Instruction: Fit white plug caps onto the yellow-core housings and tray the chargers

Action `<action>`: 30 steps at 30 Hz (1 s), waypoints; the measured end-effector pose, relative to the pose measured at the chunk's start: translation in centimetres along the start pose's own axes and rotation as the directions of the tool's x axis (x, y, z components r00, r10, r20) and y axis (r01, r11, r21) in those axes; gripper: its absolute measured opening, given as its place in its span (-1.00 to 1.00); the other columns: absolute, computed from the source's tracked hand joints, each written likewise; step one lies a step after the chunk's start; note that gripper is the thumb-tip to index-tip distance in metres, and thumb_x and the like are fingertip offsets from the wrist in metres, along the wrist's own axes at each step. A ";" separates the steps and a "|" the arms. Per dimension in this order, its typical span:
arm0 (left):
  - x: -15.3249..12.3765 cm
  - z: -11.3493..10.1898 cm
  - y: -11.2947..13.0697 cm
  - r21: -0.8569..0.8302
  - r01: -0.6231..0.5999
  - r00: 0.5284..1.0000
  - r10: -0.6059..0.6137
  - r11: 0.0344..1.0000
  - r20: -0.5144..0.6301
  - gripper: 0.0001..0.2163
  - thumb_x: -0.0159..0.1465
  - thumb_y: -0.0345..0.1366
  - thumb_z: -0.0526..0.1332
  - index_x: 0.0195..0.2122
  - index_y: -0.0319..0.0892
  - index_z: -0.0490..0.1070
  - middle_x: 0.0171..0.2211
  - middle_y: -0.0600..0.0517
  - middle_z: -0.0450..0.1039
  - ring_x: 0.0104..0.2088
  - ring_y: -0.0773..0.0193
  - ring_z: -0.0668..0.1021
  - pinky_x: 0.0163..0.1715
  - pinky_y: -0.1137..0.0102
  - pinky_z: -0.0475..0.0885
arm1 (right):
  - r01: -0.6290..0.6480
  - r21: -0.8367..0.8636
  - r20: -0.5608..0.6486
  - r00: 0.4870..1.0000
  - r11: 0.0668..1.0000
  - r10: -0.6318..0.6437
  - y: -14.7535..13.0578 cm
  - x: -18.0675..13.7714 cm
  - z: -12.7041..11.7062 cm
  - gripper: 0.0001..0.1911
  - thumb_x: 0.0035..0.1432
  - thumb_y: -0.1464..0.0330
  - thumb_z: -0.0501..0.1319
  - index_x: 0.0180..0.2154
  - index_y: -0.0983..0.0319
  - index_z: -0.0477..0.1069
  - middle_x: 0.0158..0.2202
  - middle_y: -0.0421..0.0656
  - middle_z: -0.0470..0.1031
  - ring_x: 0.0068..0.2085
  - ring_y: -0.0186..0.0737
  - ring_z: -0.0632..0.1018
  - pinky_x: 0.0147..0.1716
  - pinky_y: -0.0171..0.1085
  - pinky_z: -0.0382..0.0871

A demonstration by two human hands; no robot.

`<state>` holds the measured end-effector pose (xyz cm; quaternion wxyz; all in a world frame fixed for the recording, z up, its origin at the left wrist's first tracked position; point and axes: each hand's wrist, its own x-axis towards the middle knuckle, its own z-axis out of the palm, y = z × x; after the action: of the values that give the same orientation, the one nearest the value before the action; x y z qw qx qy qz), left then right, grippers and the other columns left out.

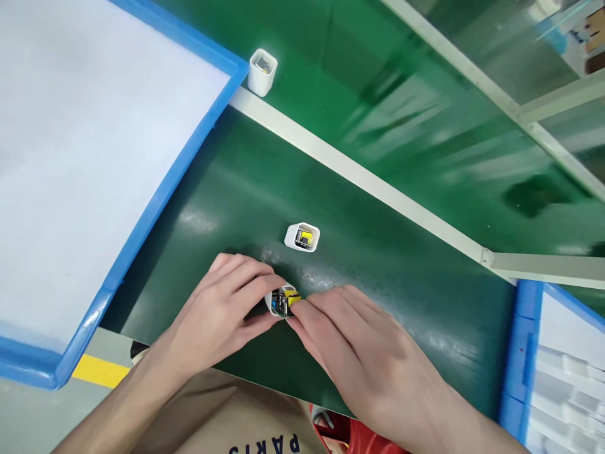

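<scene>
My left hand (236, 302) is closed around a white plastic charger housing (269, 303), its open end turned to the right. At that opening, my right hand (350, 340) pinches a small circuit board (285, 302) with a yellow transformer and dark components, which sits partly inside the housing. The fingertips hide some of the board's edge. Just beyond my hands, a second white charger housing (290, 236) lies on its side on the green bench, with a board and a yellow part showing inside it.
Another white housing (261, 81) stands upright beside the corner of a large blue-rimmed white tray (174, 173) on the left. A pale metal rail (354, 170) crosses the green bench (401, 271). To the right, a blue crate (522, 353) holds several white pieces.
</scene>
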<state>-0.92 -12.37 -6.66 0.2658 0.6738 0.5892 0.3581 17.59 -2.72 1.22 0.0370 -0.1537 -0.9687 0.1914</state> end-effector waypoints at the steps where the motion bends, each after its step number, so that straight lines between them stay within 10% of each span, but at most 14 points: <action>1: 0.0 0.0 0.0 -0.002 0.002 1.000 -0.002 1.000 0.001 -0.81 0.39 -0.35 0.27 0.01 -0.15 0.41 -0.07 0.02 0.52 -0.08 0.26 0.49 -0.04 0.31 0.29 | 0.001 0.000 -0.001 1.000 1.000 -0.001 0.0 0.0 0.0 -0.77 0.41 0.58 0.07 -0.22 0.37 0.49 -0.35 -0.07 0.45 -0.35 -0.19 0.45 -0.37 -0.17 0.28; 30: -0.1 0.2 0.1 -0.002 0.002 1.000 -0.002 1.000 0.001 -0.79 0.37 -0.36 0.29 0.02 -0.16 0.41 -0.05 0.03 0.51 -0.06 0.26 0.48 -0.02 0.31 0.28 | 0.043 -0.016 0.006 0.999 0.999 -0.043 0.0 0.0 0.6 -0.76 0.35 0.63 0.07 -0.20 0.43 0.52 -0.35 -0.03 0.44 -0.34 -0.15 0.41 -0.37 -0.15 0.22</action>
<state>-0.66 -12.43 -6.73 0.2673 0.6732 0.5891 0.3581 17.54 -2.93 0.67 0.0371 -0.1328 -0.9734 0.1829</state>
